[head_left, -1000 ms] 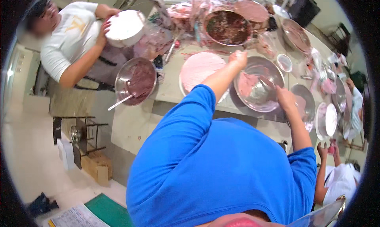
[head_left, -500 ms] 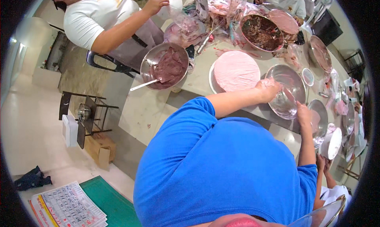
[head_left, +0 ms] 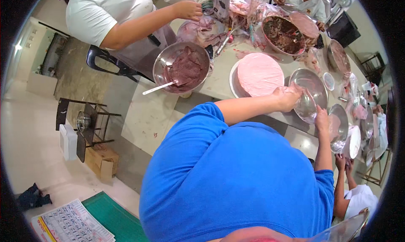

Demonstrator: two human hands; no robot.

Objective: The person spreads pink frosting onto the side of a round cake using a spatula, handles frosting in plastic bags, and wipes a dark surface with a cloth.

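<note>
Over a shiny metal bowl (head_left: 300,76), my left hand (head_left: 289,98) is closed round what looks like a clear plastic bag (head_left: 294,89) smeared with pink. My right hand (head_left: 322,118), at the bowl's near right rim, grips a spatula (head_left: 311,96). Its pink-coated blade points up and left toward my left hand; the handle is mostly hidden in my fingers. Left of the bowl, a round cake (head_left: 260,74) covered in pink icing sits on a white board (head_left: 233,83).
To the left, a metal bowl (head_left: 158,64) of mauve icing holds a white-handled spatula (head_left: 157,88). A larger bowl (head_left: 266,30) with brown residue stands beyond the cake. A person in white (head_left: 90,20) reaches over the table from the left. More bowls (head_left: 344,119) line the right.
My view has shifted slightly, so the cake and bowls sit further right. The spatula blade has tilted more upright beside my left hand. The person on the left has lowered the white thing they held.
</note>
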